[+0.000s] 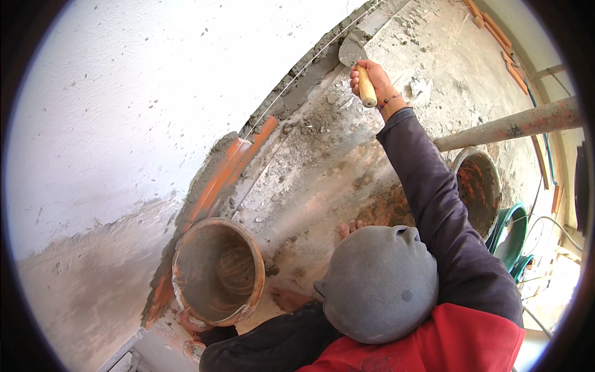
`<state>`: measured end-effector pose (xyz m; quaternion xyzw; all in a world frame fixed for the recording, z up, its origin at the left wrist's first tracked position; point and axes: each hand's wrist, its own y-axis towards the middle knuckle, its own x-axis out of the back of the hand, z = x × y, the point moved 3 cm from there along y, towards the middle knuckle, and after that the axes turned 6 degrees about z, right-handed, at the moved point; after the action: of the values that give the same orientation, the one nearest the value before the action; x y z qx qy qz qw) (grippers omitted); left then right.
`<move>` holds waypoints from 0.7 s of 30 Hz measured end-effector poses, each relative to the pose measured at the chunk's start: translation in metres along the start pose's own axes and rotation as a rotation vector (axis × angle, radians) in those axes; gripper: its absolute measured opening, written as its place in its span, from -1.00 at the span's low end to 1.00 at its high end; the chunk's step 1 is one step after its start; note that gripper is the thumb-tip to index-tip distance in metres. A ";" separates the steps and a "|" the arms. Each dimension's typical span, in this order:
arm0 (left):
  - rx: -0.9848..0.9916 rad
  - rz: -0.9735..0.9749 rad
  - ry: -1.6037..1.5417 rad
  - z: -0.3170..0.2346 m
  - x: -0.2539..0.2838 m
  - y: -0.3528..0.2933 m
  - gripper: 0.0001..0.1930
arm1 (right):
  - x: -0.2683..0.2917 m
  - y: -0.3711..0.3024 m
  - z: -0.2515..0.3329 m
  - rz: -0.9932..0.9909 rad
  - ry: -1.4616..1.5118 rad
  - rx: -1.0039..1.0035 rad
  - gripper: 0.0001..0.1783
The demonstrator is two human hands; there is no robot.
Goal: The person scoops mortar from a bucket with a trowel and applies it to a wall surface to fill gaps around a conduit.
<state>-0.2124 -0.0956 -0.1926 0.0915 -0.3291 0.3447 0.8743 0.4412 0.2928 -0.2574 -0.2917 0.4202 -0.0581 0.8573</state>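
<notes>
My right hand (377, 79) is closed round the wooden handle of a trowel (353, 51). The trowel's metal blade lies against the strip of grey mortar (308, 90) along the foot of the white wall. A round mortar-stained bucket (259, 263) stands by the wall at the lower left, with grey residue inside. At its near rim is my left hand (191, 320), apparently gripping it; the fingers are mostly hidden. Orange hollow bricks (214, 186) sit along the wall base behind the bucket. A taut string (282, 104) runs above the mortar.
Mortar crumbs cover the rough floor (316, 161). A stained metal pole (514, 126) crosses at the right above a second bucket (496, 177). Green tubs (511, 235) and loose cables stand beyond my right arm. A rounded grey form (378, 285) blocks the lower middle, near bare toes.
</notes>
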 end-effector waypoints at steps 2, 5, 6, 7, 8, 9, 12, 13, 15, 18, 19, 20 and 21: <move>-0.019 -0.555 -0.780 0.001 0.008 -0.014 -0.74 | 0.005 0.001 -0.008 -0.013 -0.040 -0.033 -0.79; -0.012 -0.608 -0.927 0.008 -0.004 -0.021 -0.67 | -0.001 -0.008 -0.028 0.007 -0.084 -0.080 -0.79; -0.010 -0.624 -0.974 0.012 -0.010 -0.024 -0.65 | -0.004 -0.013 -0.035 0.005 -0.104 -0.091 -0.79; -0.007 -0.640 -1.021 0.015 -0.016 -0.027 -0.62 | -0.007 -0.017 -0.041 0.002 -0.123 -0.102 -0.79; -0.012 -0.654 -1.077 0.015 -0.021 -0.028 -0.60 | -0.006 -0.022 -0.042 0.005 -0.123 -0.089 -0.78; -0.015 -0.669 -1.128 0.017 -0.026 -0.029 -0.57 | -0.005 -0.023 -0.039 -0.009 -0.146 -0.051 -0.78; -0.023 -0.720 -1.277 0.027 -0.039 -0.033 -0.49 | -0.004 -0.020 -0.023 -0.048 -0.172 0.053 -0.78; -0.025 -0.737 -1.327 0.030 -0.043 -0.034 -0.47 | -0.003 -0.014 -0.020 -0.025 -0.108 0.010 -0.78; -0.019 -0.771 -1.438 0.033 -0.051 -0.036 -0.42 | -0.008 -0.007 -0.015 0.024 0.007 -0.072 -0.78; 0.004 -0.809 -1.590 0.040 -0.065 -0.043 -0.34 | -0.014 -0.014 -0.029 0.028 -0.031 -0.099 -0.78; -0.012 -0.763 -1.608 0.038 -0.065 -0.042 -0.33 | -0.011 -0.022 -0.036 0.025 -0.015 -0.126 -0.78; -0.010 -0.722 -1.624 0.043 -0.067 -0.045 -0.32 | -0.019 -0.030 -0.047 0.019 -0.017 -0.118 -0.79; -0.014 -0.662 -1.656 0.048 -0.068 -0.044 -0.31 | -0.026 -0.039 -0.055 -0.004 -0.039 -0.082 -0.80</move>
<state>-0.2454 -0.1839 -0.1962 0.3964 -0.8141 -0.1041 0.4115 0.3887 0.2446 -0.2443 -0.3284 0.4050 -0.0368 0.8525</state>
